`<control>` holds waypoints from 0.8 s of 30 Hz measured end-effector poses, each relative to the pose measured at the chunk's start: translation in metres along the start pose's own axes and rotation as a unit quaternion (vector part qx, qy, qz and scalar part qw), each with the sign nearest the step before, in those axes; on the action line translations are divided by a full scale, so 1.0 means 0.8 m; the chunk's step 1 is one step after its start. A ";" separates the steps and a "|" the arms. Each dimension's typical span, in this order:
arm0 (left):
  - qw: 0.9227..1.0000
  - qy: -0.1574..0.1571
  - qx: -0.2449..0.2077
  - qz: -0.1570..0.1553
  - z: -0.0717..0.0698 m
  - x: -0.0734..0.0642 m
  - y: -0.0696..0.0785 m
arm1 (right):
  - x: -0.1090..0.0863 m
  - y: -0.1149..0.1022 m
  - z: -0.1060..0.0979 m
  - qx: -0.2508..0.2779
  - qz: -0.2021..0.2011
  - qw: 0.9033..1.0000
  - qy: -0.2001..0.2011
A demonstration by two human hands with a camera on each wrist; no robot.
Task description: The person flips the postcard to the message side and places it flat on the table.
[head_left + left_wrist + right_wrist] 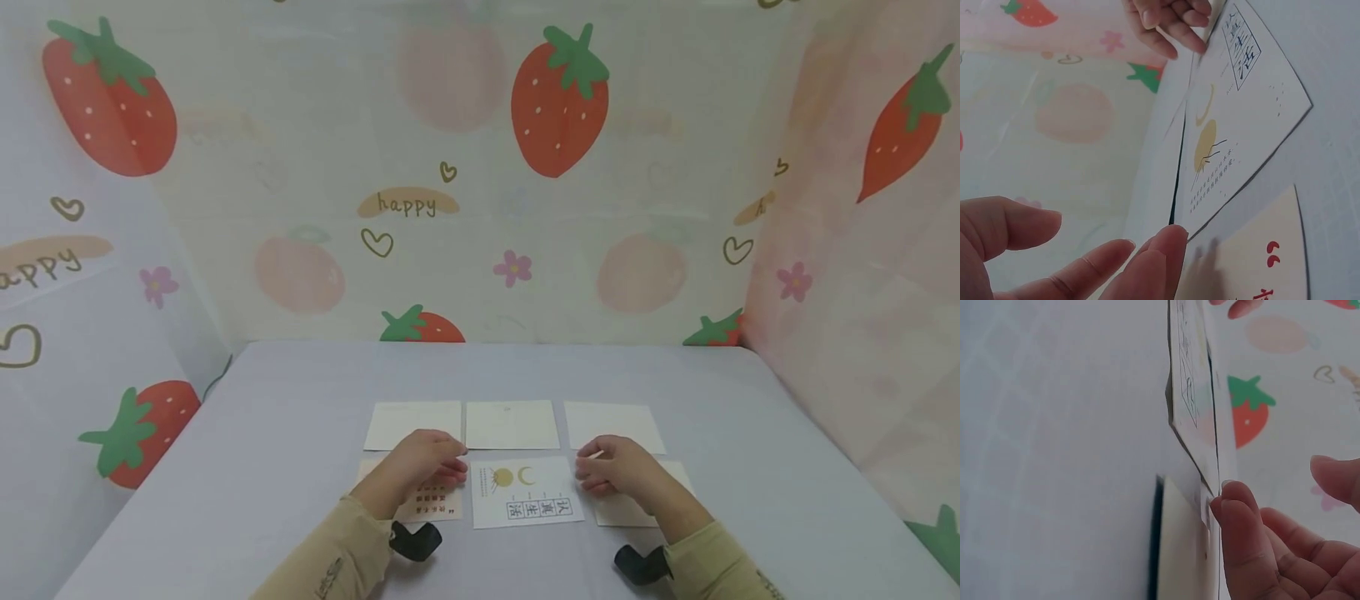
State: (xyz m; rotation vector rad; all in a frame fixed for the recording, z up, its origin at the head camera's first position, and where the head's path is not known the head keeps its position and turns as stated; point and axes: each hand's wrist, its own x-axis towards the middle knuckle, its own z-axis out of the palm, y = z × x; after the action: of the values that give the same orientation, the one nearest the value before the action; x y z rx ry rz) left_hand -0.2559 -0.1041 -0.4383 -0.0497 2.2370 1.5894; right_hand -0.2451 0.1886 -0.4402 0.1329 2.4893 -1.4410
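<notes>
Between my two hands a white card [525,492] with a yellow sun, a crescent moon and boxed characters lies flat on the table. At its left side, my left hand [423,467] hovers over a cream card [431,504] with red writing, thumb and fingers apart and nothing between them. My right hand [618,471] is at the white card's right edge, above a plain pale card [630,510], its fingers loosely bent and holding nothing. In the left wrist view, the printed card [1241,125] lies just beyond the left fingertips.
Behind stand three plain cards in a row: left [412,423], middle [512,425] and right [613,427]. Dark straps [416,542] show at the wrists. The white table [480,371] meets a strawberry-print cloth [480,167] at the back and sides.
</notes>
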 end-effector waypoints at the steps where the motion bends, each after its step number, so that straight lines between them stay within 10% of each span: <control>1: 1.000 0.000 -0.002 -0.003 0.000 -0.001 0.000 | 0.000 0.000 0.000 0.006 0.000 1.000 -0.002; 24: 0.997 0.006 -0.063 -0.033 0.006 0.003 -0.004 | 0.000 0.000 0.002 0.055 -0.001 0.998 -0.021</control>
State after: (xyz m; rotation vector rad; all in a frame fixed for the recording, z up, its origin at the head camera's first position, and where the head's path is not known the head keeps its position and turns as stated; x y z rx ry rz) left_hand -0.2560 -0.1005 -0.4434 -0.1670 2.1202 1.6957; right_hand -0.2449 0.1872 -0.4409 0.1201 2.3788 -1.5649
